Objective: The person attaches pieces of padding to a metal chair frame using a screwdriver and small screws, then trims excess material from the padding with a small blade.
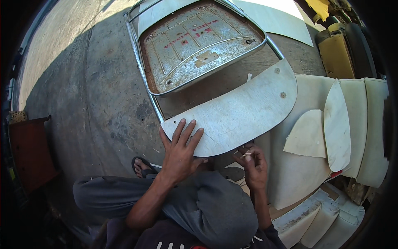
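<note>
A curved white board (232,108), with small holes near its ends, lies across the lower end of a folding chair's chrome tube frame (134,50). Above it is the chair's rusty metal seat pan (190,45), marked with red lettering. My left hand (178,153) lies with fingers spread on the board's left end, the thumb at its lower edge. My right hand (253,166) is just below the board's right-hand part, fingers curled around a small pale thing too small to name.
White padded cushions (356,124) with cut pale pieces (336,124) lie at right, another cushion (319,222) below. A yellow foam seat (336,52) stands upper right, white sheets (282,20) behind the chair, a red-brown box (31,149) at left. My bent legs (124,195) are below.
</note>
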A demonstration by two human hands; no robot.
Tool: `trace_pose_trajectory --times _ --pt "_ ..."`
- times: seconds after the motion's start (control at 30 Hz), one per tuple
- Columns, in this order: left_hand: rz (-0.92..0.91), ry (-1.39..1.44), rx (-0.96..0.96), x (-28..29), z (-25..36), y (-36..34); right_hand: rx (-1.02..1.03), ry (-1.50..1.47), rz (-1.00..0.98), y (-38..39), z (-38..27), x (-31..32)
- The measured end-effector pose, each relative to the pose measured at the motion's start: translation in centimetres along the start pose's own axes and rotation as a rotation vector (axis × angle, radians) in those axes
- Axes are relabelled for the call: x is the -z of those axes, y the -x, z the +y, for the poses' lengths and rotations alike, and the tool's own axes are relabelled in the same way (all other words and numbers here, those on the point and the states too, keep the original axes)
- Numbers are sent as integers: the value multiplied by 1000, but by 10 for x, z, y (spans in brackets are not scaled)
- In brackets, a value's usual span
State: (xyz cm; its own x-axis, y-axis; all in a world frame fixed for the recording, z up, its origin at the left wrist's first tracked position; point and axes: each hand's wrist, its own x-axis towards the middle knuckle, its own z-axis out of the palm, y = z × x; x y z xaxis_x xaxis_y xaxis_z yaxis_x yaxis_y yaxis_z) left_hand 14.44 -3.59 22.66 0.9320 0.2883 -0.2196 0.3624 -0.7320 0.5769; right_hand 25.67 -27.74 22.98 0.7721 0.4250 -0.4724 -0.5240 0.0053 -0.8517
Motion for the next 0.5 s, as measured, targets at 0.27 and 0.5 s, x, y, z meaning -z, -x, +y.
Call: trace_pose_trajectory --times 0.27,0.5 --pt "628 1409 826 -16 -52 -4 -67 -546 -32 -42 70 -42" --pt "357 1600 934 -58 -110 3 -394 -352 -264 -57 121 -66"
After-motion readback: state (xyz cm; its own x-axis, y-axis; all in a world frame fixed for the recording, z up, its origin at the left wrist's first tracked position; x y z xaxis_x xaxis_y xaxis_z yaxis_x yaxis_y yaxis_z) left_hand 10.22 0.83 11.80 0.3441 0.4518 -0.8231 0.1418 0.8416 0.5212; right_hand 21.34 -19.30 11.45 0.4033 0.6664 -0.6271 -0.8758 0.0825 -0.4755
